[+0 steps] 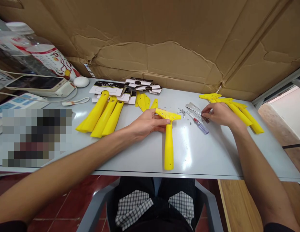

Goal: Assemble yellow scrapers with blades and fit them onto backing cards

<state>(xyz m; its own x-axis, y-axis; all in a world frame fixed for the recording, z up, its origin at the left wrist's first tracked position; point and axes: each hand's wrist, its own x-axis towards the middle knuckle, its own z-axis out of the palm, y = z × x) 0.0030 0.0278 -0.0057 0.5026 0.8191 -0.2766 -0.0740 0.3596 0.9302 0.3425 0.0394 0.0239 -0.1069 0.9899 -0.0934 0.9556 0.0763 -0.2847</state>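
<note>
My left hand (150,124) is closed on the head of a yellow T-shaped scraper (168,145), whose handle points toward the table's front edge. My right hand (219,113) has its thumb and fingers pinched at the right end of the thin metal blades (195,109). A screwdriver (200,125) with a clear handle and red collar lies just below the blades. Small screws (182,112) are scattered to their left. Behind my left hand are flat yellow pieces (143,101). More yellow scrapers (244,116) lie beside and behind my right hand.
Yellow handles (96,114) with cardboard cards (108,87) lie left of centre. Folded cards (142,85) rest near the cardboard wall (150,58). At the left are a phone (36,82), a bottle (53,58), a white round object (81,82) and a short cable (76,102).
</note>
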